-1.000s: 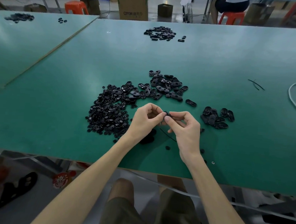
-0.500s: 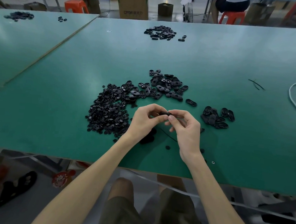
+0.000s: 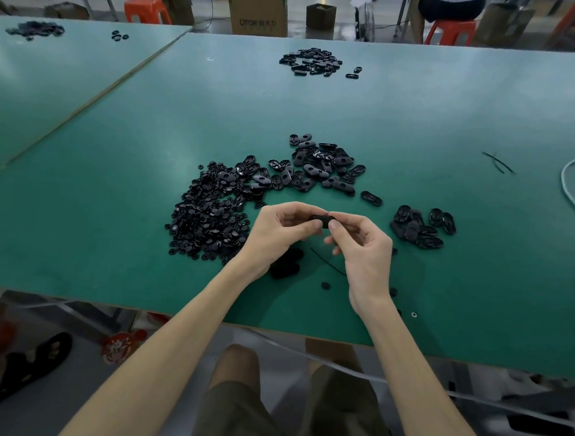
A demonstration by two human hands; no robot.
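Pinching a small black part (image 3: 319, 219) from both ends, just below the middle of the frame, a bit above the green worktop (image 3: 423, 108). The left hand (image 3: 278, 230) has its thumb and forefinger curled round one end, and the right hand (image 3: 362, 247) nips the other end the same way, with the spare fingers loosely tucked in. The part is too small and too covered by fingertips to make out its shape properly.

There's loads of clutter around it. Right beside the left hand, toward the left of the frame, sits a big heap of tiny black pieces (image 3: 211, 219). Above the hands that heap runs into a pile of larger oval shells (image 3: 320, 167), with one stray oval (image 3: 371, 198) lying off to the pile's right. A smaller heap of ovals (image 3: 421, 227) sits near the right hand. Directly under the hands lie a few dark bits (image 3: 286, 265) and a thin black strand (image 3: 327, 265), partly hidden by the wrists.

Further off, another pile (image 3: 310, 61) lies at upper centre, a white cable (image 3: 574, 190) loops in from the right edge, and two thin black strands (image 3: 497, 162) lie near it. Beyond the worktop, along the top of the frame, stand a cardboard box (image 3: 256, 8) and an orange stool (image 3: 147, 10).
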